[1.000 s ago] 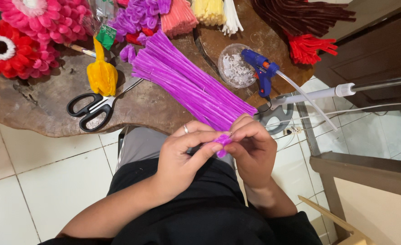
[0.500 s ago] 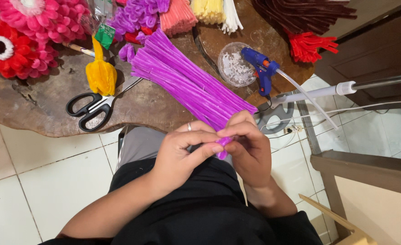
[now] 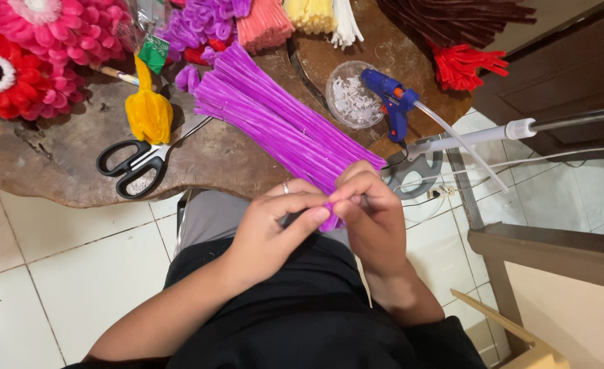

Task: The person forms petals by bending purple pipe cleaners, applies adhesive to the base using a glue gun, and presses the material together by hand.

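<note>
Both hands are working close in over the lap, just off the near edge of the table. Left hand [image 3: 274, 229] is curling shut, thumb and forefinger pinching a purple pipe cleaner [image 3: 330, 217]; there's a ring on one finger. Right hand [image 3: 370, 212] is closing on the same piece from the other side, fingertips meeting the left's. Only a short bit of purple is showing btwn the fingers, so its full shape can't be told.

Handling, as a judgement: it's looking v. light, fuzzy and bendy, likely soft outside w/ a stiffer core, not slippery, not fragile. Best gripped right at the spot being worked, pinched near the fingertips, as both hands are doing now.

Moving out: the big bundle of purple pipe cleaners [image 3: 274, 123] is lying diagonally across the table, its near end hanging past the near edge, just by the hands. Black-handled scissors [image 3: 138, 164] are sitting near the left part of the near edge, a yellow fuzzy piece [image 3: 149, 113] just beyond them. A blue glue gun [image 3: 392, 99] is standing toward the right edge beside a clear round tub [image 3: 350, 102]. Pink and red fuzzy flowers [image 3: 28, 61] are filling the far left corner; salmon, yellow, white, dark brown and red bundles are lining the far edge.

The table [image 3: 62, 164] is dark, irregular wood; pale floor tiles [image 3: 56, 273] are showing below, dark wood furniture at right.
</note>
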